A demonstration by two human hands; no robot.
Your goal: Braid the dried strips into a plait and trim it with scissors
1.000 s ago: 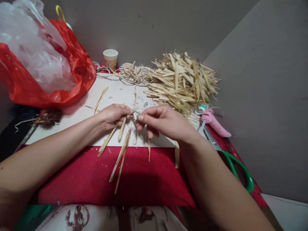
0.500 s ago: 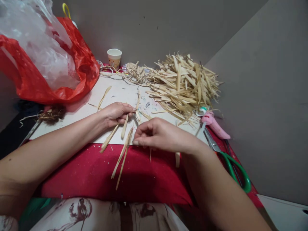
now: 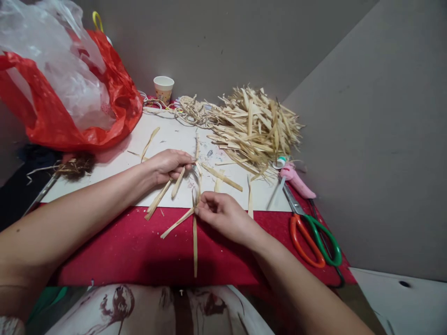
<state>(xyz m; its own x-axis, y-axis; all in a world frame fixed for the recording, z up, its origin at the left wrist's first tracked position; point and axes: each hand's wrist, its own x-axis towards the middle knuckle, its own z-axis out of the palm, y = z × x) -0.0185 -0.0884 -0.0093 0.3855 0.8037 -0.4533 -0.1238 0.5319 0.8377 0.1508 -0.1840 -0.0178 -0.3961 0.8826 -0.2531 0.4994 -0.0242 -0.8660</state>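
Note:
My left hand pinches a thin braid of dry straw-coloured strips where its loose ends fan out. Two strips hang down below that palm, one of them a flat strip reaching the board's front edge. Lower and to the right, my right hand pinches a pale strip between thumb and fingertips. Another strip angles off to the left from the same fingertips. One more strip from the braid points right over the white board.
A heap of dry strips lies at the back right. Scissors and a pink-handled tool rest at the right. A red plastic bag, a paper cup and a coil of cord stand behind; brown fibre lies left.
My right hand has moved down and now pinches the strips, one of which has swung to the left. My left hand keeps its hold on the braid. The view has shifted slightly.

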